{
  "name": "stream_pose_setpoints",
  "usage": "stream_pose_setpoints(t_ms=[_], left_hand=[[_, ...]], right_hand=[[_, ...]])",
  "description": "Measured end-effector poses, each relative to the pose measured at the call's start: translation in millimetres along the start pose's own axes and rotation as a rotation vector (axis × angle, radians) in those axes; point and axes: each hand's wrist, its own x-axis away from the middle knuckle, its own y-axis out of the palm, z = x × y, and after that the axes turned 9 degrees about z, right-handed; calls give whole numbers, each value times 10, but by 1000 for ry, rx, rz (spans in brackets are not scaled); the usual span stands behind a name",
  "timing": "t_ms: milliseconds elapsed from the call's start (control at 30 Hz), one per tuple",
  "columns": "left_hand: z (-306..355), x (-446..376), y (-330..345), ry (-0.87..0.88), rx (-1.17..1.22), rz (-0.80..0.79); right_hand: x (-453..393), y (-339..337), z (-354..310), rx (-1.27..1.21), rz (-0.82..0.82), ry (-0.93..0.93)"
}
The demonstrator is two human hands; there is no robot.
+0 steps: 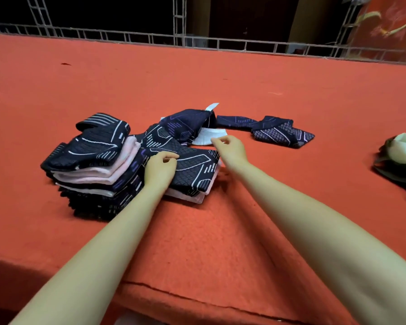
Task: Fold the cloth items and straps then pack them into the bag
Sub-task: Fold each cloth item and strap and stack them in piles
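A stack of folded dark navy cloth items (92, 158) with white line patterns and pink lining lies left of centre on the red felt table (197, 231). Beside it a flatter folded navy piece (195, 167) rests under my left hand (161, 168), whose curled fingers lie on its near edge. My right hand (230, 147) hovers at that piece's far right corner, fingers curled in a pinch near a white lining (208, 137). A long navy strap (267, 129) trails right from the crumpled cloth (185, 124). A dark bag (401, 160) shows at the right edge.
A metal lattice railing (197, 41) runs along the table's far edge. The felt has a seam (185, 294) near the front edge. Wide red felt lies in front of the cloths and between strap and bag.
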Motion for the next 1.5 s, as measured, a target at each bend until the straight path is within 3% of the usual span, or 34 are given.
stream_pose_setpoints(t_ms=[300,433,667,800,867,967,1133,1267,1400,1500], left_hand=[[-186,59,108,68,92,168],[-202,68,132,76,80,215],[-243,62,171,78,46,183],[-207,64,147,103,-36,152],[-173,65,122,114,-119,122],[-71,72,54,108,-268,54],[219,186,-73,111,-452,12],[605,416,-65,219,-362,87],[1182,620,98,355,38,84],[1620,877,238,313,359,13]], right_hand=[[-816,733,-246,-71,-144,151],[-903,906,-262,-157,-119,231],[-790,820,-149,197,-7,-46],[-659,609,-380,69,186,-200],[-566,447,-538,-121,274,-111],[-530,123,-728,-436,377,192],[-492,-651,-910,-753,298,505],[-296,-1331,-914,-653,310,322],[54,-1878,-908,-355,149,-144],[323,-2191,-793,-186,16,-326]])
